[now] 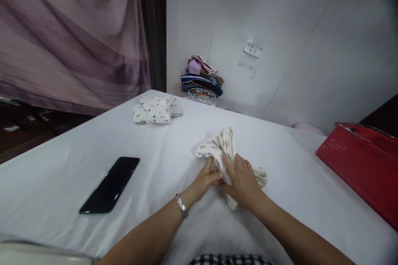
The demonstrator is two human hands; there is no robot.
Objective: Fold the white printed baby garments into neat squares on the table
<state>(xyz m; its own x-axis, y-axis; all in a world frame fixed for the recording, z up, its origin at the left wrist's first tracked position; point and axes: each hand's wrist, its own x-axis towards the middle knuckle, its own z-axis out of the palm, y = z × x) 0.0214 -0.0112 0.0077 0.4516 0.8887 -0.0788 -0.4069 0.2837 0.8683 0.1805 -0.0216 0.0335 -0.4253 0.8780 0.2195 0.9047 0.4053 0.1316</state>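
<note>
A folded cream cloth (214, 145) with a small grey-brown print lies bunched on the white-covered table, its layered edges showing at the top and right. My left hand (205, 179), with a silver bracelet at the wrist, pinches the near left side of this cloth between thumb and fingers. On the right side, my right hand (242, 180) is closed over the cloth, covering its middle. Part of the cloth hangs out below the palm. Whether it is a garment or a plain cloth, I cannot tell. Another printed white cloth (154, 109) rests folded near the far left corner.
A black phone (110, 184) lies to the left on the white table cover (168, 161). At the right edge is a red container (360, 165) with a metal bar. Behind the table stands a stack of folded clothes (202, 80) against the wall. A pinkish curtain (71, 29) hangs at left.
</note>
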